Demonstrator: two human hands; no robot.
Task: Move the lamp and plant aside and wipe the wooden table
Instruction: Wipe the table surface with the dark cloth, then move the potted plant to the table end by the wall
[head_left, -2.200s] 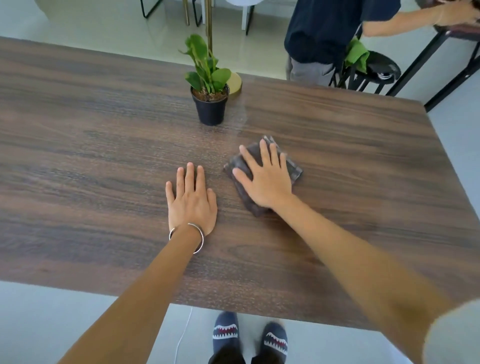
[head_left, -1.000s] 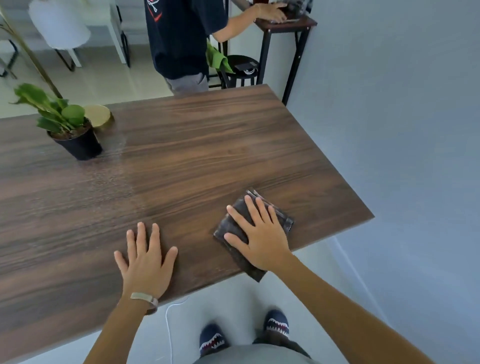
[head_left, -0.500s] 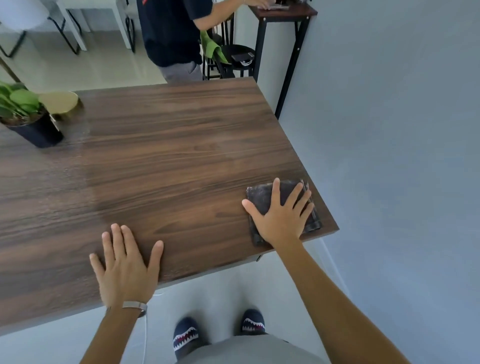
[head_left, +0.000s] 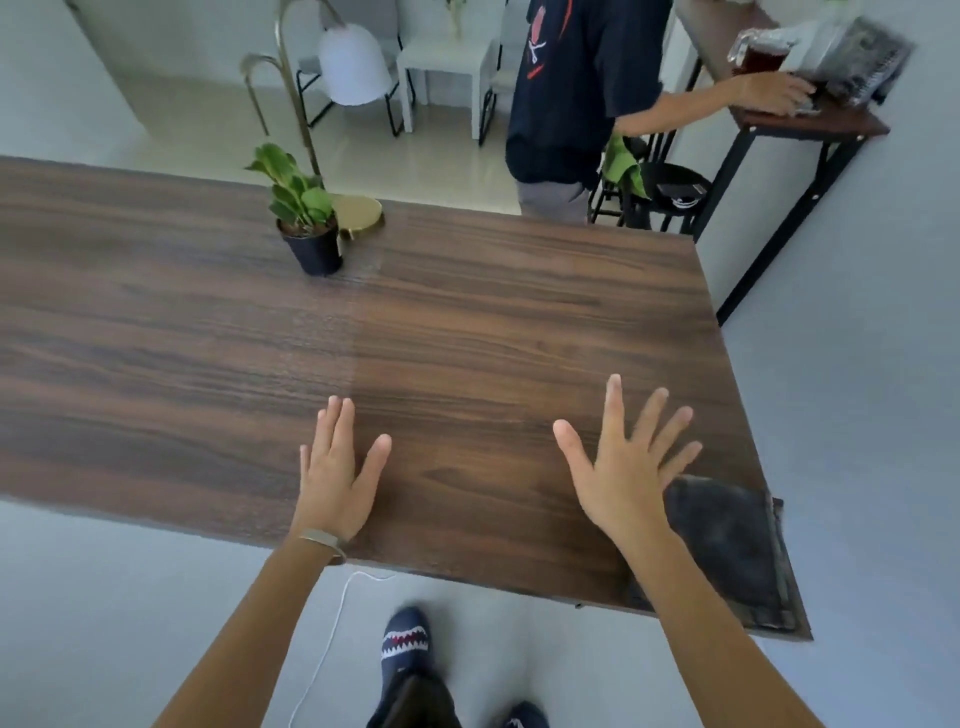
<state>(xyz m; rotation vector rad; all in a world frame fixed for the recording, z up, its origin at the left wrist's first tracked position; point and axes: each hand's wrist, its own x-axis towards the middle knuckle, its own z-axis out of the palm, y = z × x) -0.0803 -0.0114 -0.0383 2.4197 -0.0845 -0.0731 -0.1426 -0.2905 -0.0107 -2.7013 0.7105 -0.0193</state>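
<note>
The dark wooden table (head_left: 467, 322) fills the middle of the head view. A small green plant in a black pot (head_left: 306, 218) stands near its far edge, with the lamp's round gold base (head_left: 358, 214) right behind it and the gold stem rising to a white shade. A dark grey cloth (head_left: 732, 545) lies flat on the near right corner. My right hand (head_left: 623, 467) hovers with fingers spread just left of the cloth, holding nothing. My left hand (head_left: 337, 467) lies flat and open near the front edge.
Another person (head_left: 576, 93) in a dark shirt stands beyond the far edge, reaching to a narrow side table (head_left: 810, 124) at the back right. A black stool (head_left: 670, 192) stands beside them. A grey wall runs along the right. A white cable hangs below the front edge.
My right hand slid the cloth to the near right corner, then lifted off and left it there. My view swung back left, so the plant and lamp are in sight again.
</note>
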